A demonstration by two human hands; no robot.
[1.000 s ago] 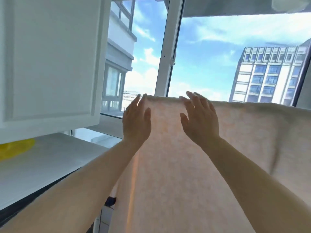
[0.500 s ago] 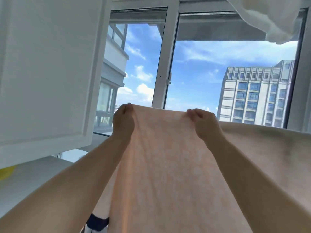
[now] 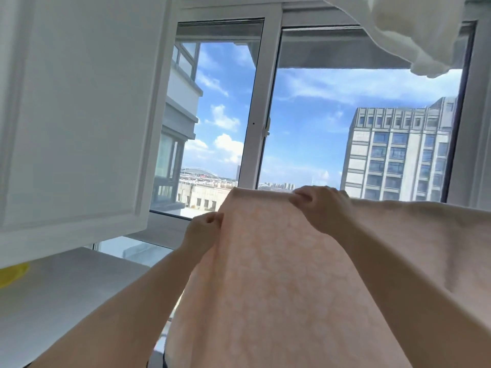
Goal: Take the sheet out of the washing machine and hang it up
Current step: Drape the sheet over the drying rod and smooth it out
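A person's left hand [image 3: 202,229] is pinching the left side edge of a pale peach sheet [image 3: 265,282] just below its top fold, fingers curled round the cloth, while the right hand [image 3: 318,208] is gripping the top fold itself, knuckles bunched over the crest. The sheet is hanging in front of the window [image 3: 265,123], draped over a support that the cloth is hiding; its long axis is running along that fold, from the left hand's corner across and away to the right, where the rest of the fabric is stretching past the right forearm to the frame's edge. The near panel is falling straight down between the two arms. The left hand is sitting at the free end, the right hand further in along the fold, so any spreading looks likely to go leftward from the right hand's hold. A white cabinet door [image 3: 79,115] is standing open just left of the hands, above a grey counter [image 3: 66,301], and a white cloth [image 3: 398,30] is hanging overhead at upper right.
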